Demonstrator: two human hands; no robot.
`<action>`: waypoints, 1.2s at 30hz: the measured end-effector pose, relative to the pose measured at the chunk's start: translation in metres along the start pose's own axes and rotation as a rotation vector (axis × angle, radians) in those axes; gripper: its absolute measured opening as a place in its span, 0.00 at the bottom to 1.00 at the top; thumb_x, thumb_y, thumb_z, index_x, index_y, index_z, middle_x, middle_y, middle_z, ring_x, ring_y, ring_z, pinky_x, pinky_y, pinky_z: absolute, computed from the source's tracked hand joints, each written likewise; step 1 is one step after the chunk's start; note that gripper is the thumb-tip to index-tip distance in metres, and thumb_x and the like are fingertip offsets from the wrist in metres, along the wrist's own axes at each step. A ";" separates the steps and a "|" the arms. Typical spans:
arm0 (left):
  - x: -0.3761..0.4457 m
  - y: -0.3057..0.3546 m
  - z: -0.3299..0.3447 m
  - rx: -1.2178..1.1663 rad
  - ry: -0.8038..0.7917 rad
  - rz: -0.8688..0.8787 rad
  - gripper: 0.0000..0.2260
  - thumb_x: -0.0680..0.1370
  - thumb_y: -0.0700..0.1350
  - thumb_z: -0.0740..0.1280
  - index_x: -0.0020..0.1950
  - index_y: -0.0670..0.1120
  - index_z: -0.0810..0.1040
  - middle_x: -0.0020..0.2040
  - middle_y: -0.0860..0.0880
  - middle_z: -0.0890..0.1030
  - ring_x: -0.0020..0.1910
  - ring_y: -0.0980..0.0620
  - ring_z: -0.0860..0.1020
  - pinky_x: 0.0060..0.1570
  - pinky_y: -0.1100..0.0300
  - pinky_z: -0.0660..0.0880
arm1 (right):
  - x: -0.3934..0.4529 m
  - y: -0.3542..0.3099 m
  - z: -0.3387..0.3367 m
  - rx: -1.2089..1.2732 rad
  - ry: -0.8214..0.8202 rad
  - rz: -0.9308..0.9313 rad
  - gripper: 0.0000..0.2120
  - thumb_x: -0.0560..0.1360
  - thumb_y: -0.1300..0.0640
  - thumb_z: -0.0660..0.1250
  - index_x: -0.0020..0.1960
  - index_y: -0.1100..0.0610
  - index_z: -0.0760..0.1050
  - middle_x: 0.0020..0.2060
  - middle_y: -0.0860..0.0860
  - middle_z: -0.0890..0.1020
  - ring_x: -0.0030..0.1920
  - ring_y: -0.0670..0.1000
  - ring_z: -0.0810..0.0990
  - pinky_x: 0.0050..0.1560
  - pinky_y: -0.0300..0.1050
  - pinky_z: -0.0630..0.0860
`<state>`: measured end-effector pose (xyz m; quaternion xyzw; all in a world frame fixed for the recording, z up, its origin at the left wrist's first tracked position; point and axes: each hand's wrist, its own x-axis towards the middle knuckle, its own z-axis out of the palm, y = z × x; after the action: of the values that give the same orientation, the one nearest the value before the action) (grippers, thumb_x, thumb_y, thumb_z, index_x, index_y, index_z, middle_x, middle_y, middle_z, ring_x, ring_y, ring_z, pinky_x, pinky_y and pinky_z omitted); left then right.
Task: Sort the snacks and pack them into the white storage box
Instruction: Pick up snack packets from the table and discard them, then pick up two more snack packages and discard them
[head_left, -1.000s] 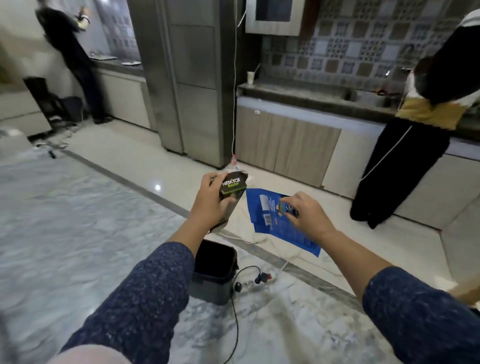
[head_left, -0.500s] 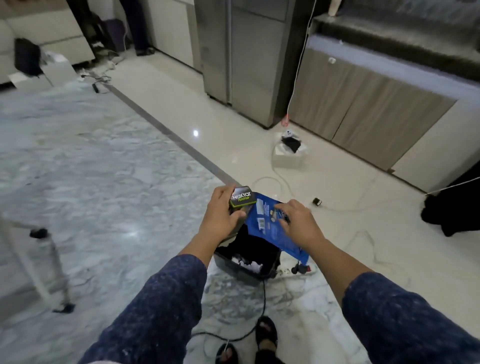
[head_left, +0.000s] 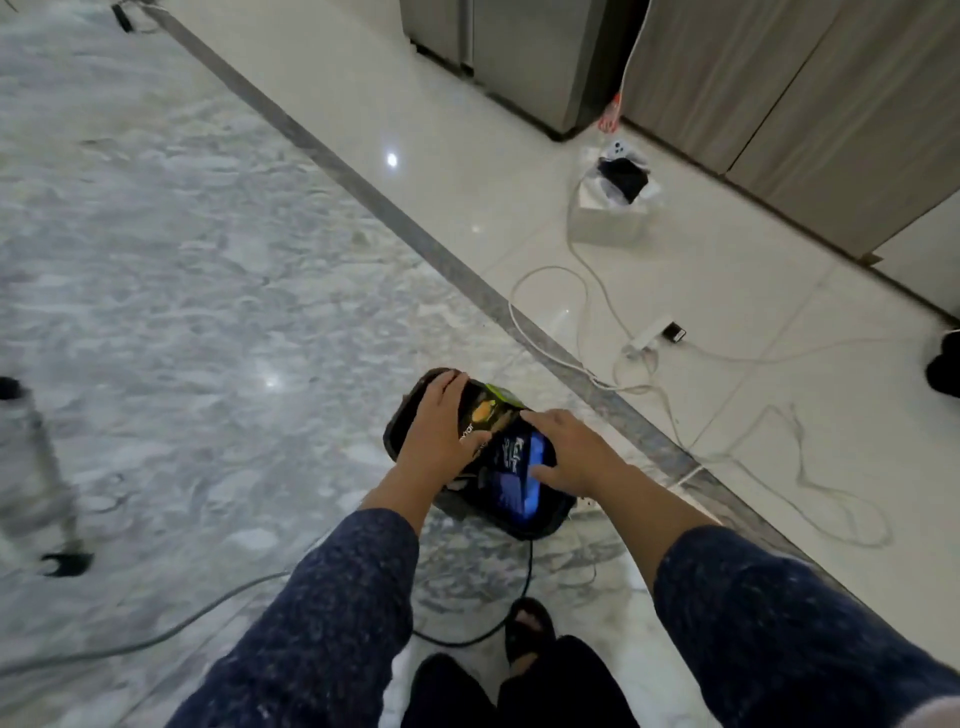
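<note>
Both packets are now being pressed down into the dark bin (head_left: 410, 431) on the marble floor (head_left: 182, 291); half a second ago they were being held just above its open mouth, and a second ago they were being held well above it, at a higher level. The black packet (head_left: 488, 410) is being covered by the left hand (head_left: 441, 431), whose fingers are being kept together and laid nearly flat over its top. The blue packet (head_left: 519, 467) is being pushed by the right hand (head_left: 571, 452), with the fingers spread a little apart on its surface and the thumb at its lower edge. The two packets are lying side by side and touching, the black one at the far side of the bin, the blue one at the near side. The picture is blurred here, so the bottom of the bin is perhaps not being reached by the packets.

The camera is being pointed lower than before: the cupboards are being cut off at the top, and a sandal (head_left: 527, 623) is being seen below the bin. A white box (head_left: 613, 213) is standing well apart, near the cupboards (head_left: 779, 104), with white cables (head_left: 582, 306) lying between.
</note>
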<state>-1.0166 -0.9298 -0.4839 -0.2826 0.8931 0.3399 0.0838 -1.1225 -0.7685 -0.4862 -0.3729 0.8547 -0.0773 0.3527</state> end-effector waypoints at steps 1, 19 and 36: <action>0.001 0.002 -0.001 0.029 -0.031 -0.021 0.36 0.77 0.53 0.67 0.77 0.48 0.50 0.78 0.48 0.52 0.77 0.49 0.53 0.73 0.53 0.60 | -0.001 0.000 -0.004 -0.020 -0.027 0.021 0.36 0.75 0.48 0.65 0.77 0.51 0.51 0.74 0.55 0.58 0.71 0.57 0.63 0.67 0.48 0.66; -0.022 0.266 -0.246 0.388 0.172 0.394 0.25 0.79 0.55 0.61 0.71 0.42 0.66 0.69 0.44 0.67 0.68 0.45 0.67 0.64 0.53 0.67 | -0.175 -0.066 -0.299 -0.105 0.518 0.220 0.32 0.75 0.44 0.64 0.72 0.58 0.61 0.71 0.55 0.66 0.69 0.57 0.68 0.67 0.50 0.68; -0.199 0.425 -0.180 0.512 -0.044 1.159 0.27 0.79 0.58 0.58 0.72 0.43 0.64 0.70 0.44 0.67 0.69 0.45 0.65 0.65 0.49 0.68 | -0.498 -0.071 -0.214 0.028 0.893 0.967 0.30 0.76 0.45 0.62 0.71 0.59 0.62 0.69 0.57 0.67 0.68 0.59 0.67 0.64 0.52 0.69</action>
<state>-1.0836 -0.6995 -0.0426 0.2828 0.9522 0.1114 -0.0306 -0.9873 -0.5021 -0.0286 0.1256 0.9891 -0.0685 -0.0361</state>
